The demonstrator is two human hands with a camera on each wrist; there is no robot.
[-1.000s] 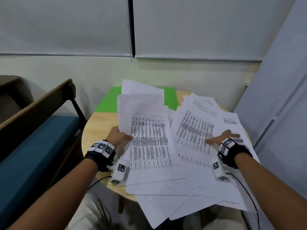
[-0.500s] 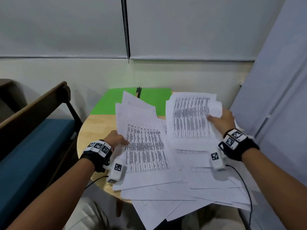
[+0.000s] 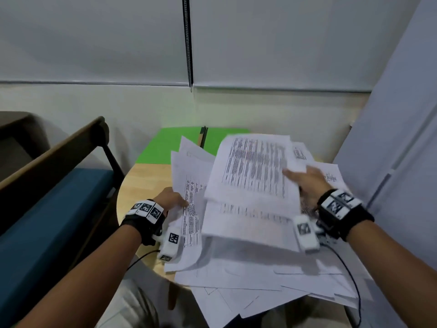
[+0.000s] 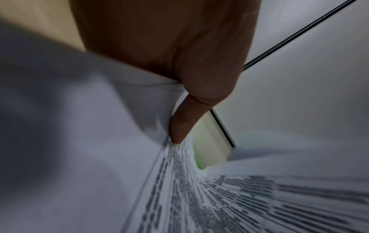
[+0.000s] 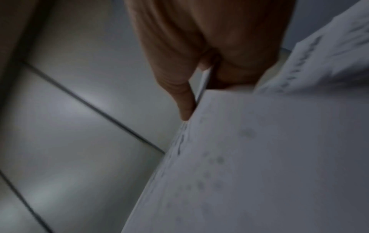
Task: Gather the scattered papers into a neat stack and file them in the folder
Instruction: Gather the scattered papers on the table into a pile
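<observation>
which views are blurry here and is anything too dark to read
Head view: motion blur on the lifted sheets and right hand, print unreadable. Left wrist: papers smeared, deep shadow at left. Right wrist: softest and dim, the print on its sheet only faint smudges.

You get soft, even room light in the head view, bowed at its edges. The raised printed sheets (image 3: 253,171) smear with motion; both wrist views are dim and blurred.
</observation>
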